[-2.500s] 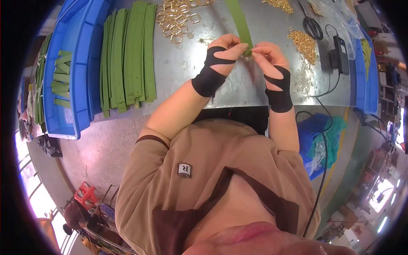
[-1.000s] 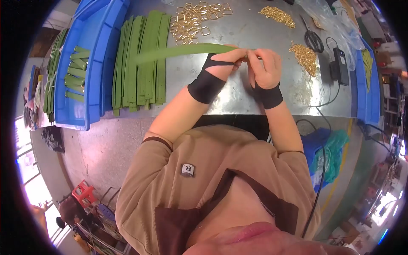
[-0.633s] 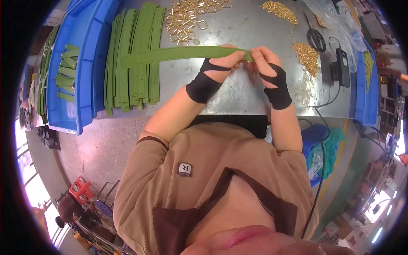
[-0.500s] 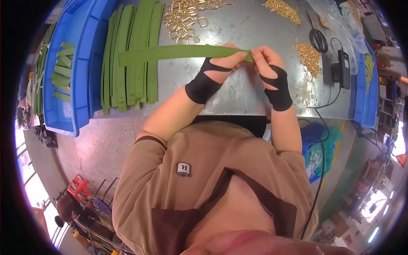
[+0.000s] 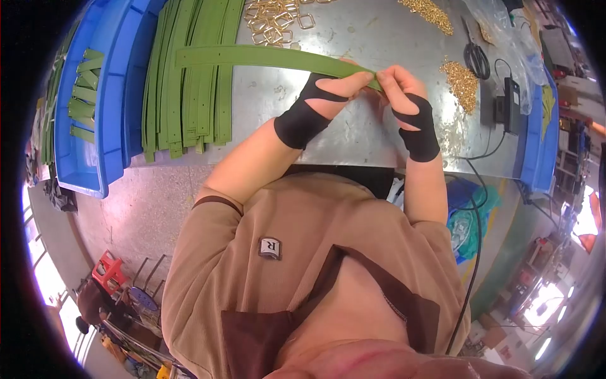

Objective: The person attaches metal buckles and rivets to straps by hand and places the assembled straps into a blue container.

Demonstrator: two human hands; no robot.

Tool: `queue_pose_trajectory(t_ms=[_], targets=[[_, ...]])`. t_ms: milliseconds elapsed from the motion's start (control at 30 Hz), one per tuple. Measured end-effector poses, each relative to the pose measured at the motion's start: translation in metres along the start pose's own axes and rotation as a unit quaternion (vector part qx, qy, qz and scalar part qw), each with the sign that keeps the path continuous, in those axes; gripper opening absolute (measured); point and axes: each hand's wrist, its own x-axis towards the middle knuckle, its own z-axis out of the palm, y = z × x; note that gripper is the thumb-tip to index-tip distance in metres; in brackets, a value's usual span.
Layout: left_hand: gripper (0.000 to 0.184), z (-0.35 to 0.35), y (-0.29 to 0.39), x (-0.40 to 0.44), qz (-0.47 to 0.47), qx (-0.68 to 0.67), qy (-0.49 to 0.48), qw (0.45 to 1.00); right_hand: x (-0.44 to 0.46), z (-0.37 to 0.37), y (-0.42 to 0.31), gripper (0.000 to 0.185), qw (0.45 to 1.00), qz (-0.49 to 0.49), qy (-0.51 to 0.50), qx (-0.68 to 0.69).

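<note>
A long green strap [image 5: 271,57] stretches sideways above the metal table, its far end over a pile of green straps [image 5: 192,101]. My left hand [image 5: 338,88] pinches the strap near its right end, thumb on top. Fingertips of my right hand [image 5: 403,87] close on the tip of the same strap, almost touching the left thumb. Black wraps cover both wrists. Whether any small part sits between the fingertips cannot be made out. Gold rectangular rings [image 5: 274,22] lie beyond the strap.
Small gold pieces form two heaps [image 5: 459,87] on the metal table [image 5: 353,148]. Black scissors [image 5: 476,60], a black device with a cable [image 5: 507,104] and clear plastic lie at the right. A blue tray [image 5: 82,167] with folded green straps stands left; another blue tray [image 5: 536,148] is right.
The strap has gone from pointing away from me to lying sideways toward the left. Both hands keep hold of its right end. Lately its left end has risen slightly in view.
</note>
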Motion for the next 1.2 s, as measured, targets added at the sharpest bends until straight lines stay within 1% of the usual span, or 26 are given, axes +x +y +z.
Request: queue_pose_trajectory(t_ms=[67, 133, 200, 267, 333, 367, 400, 467, 500, 567, 600, 633, 667, 700, 733, 767, 800, 833, 933, 967, 1000, 1033, 1067, 1100, 1167, 1200], targets=[[0.017, -0.003, 0.002, 0.0, -0.023, -0.051, -0.037, 0.998, 0.0, 0.004, 0.001, 0.023, 1.0, 0.002, 0.006, 0.004], [0.016, -0.006, 0.003, 0.002, -0.036, -0.078, -0.042, 0.995, -0.002, 0.013, 0.006, 0.023, 0.995, -0.09, 0.041, -0.033], [0.016, -0.008, 0.001, 0.001, -0.049, -0.104, -0.042, 0.992, 0.002, 0.015, 0.014, 0.022, 0.996, -0.082, 0.031, -0.011], [0.014, -0.009, 0.001, 0.006, -0.061, -0.162, -0.038, 0.984, 0.01, 0.014, 0.02, 0.022, 0.989, -0.042, -0.019, 0.14], [0.016, -0.008, 0.004, 0.006, -0.059, -0.158, -0.041, 0.985, 0.015, 0.01, 0.019, 0.022, 0.988, -0.025, -0.043, 0.145], [0.017, -0.008, 0.004, 0.006, -0.046, -0.123, -0.028, 0.991, 0.018, 0.008, 0.019, 0.022, 0.987, -0.007, -0.067, 0.149], [0.018, -0.008, 0.005, 0.007, -0.032, -0.088, -0.016, 0.995, 0.021, 0.007, 0.019, 0.022, 0.987, -0.01, -0.063, 0.146], [0.02, -0.008, -0.004, 0.011, -0.003, 0.0, 0.016, 1.0, 0.031, 0.0, 0.019, 0.024, 0.997, -0.034, 0.0, 0.073], [0.02, -0.005, -0.003, 0.011, -0.022, -0.002, 0.032, 0.999, 0.042, -0.013, 0.02, 0.024, 0.997, -0.041, 0.011, 0.064], [0.02, -0.004, -0.007, 0.011, -0.021, 0.018, 0.054, 0.998, 0.057, -0.043, 0.025, 0.029, 0.987, -0.037, 0.153, 0.01], [0.021, -0.005, -0.008, 0.011, -0.019, 0.021, 0.054, 0.998, 0.056, -0.057, 0.006, 0.032, 0.955, -0.068, 0.23, -0.172], [0.021, -0.003, -0.009, 0.01, -0.018, 0.018, 0.047, 0.999, 0.059, -0.069, 0.003, 0.032, 0.938, -0.057, 0.285, -0.191], [0.021, -0.002, -0.008, 0.009, -0.027, 0.021, 0.053, 0.998, 0.075, -0.095, 0.016, 0.032, 0.903, -0.083, 0.324, -0.268], [0.022, -0.001, -0.008, 0.008, -0.035, 0.025, 0.06, 0.997, 0.091, -0.121, 0.03, 0.032, 0.858, -0.101, 0.367, -0.344], [0.022, -0.001, -0.007, 0.008, -0.033, 0.024, 0.057, 0.998, 0.107, -0.15, 0.057, 0.031, 0.778, -0.152, 0.387, -0.47], [0.022, -0.001, -0.007, 0.007, -0.039, 0.009, 0.058, 0.997, 0.107, -0.152, 0.054, 0.032, 0.822, -0.116, 0.389, -0.398], [0.022, -0.001, -0.007, 0.007, -0.046, -0.005, 0.06, 0.997, 0.113, -0.159, 0.058, 0.032, 0.821, -0.118, 0.391, -0.399], [0.022, -0.001, -0.007, 0.008, -0.059, -0.03, 0.062, 0.996, 0.124, -0.168, 0.062, 0.032, 0.879, -0.116, 0.384, -0.258], [0.019, 0.0, -0.007, 0.008, -0.062, -0.039, 0.065, 0.995, 0.15, -0.179, 0.063, 0.03, 0.902, -0.11, 0.394, -0.137], [0.019, 0.0, -0.01, 0.008, -0.065, -0.044, 0.066, 0.995, 0.154, -0.183, 0.061, 0.028, 0.867, -0.161, 0.354, -0.313], [0.019, 0.001, -0.009, 0.008, -0.065, -0.044, 0.067, 0.995, 0.159, -0.186, 0.061, 0.026, 0.8, -0.206, 0.3, -0.478], [0.019, 0.003, -0.007, 0.006, -0.065, -0.033, 0.063, 0.995, 0.17, -0.182, 0.064, 0.023, 0.766, -0.233, 0.321, -0.506], [0.019, 0.003, -0.005, 0.006, -0.064, -0.023, 0.06, 0.996, 0.175, -0.178, 0.07, 0.023, 0.766, -0.235, 0.32, -0.506], [0.019, 0.002, -0.005, 0.007, -0.063, -0.022, 0.062, 0.996, 0.179, -0.171, 0.073, 0.023, 0.83, -0.199, 0.34, -0.396], [0.019, 0.002, -0.006, 0.006, -0.058, -0.027, 0.052, 0.997, 0.171, -0.148, 0.064, 0.022, 0.763, -0.214, 0.336, -0.51], [0.019, 0.002, -0.007, 0.006, -0.059, -0.026, 0.052, 0.997, 0.172, -0.142, 0.066, 0.022, 0.763, -0.213, 0.336, -0.51]])
